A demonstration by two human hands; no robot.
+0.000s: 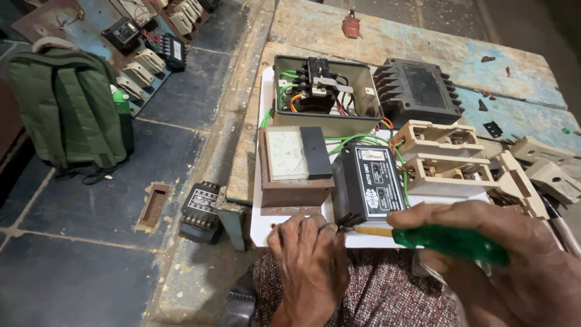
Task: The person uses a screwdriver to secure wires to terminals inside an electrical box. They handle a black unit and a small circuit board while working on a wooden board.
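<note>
Green-handled screwdriver sits clamped in the right hand, its tip at the near corner of the black control unit. The left hand, fingers curled together, steadies the white board there. Wiring looks fitted; this fixing seems unfinished. The board overhangs the table edge, parts crowding the right.
</note>
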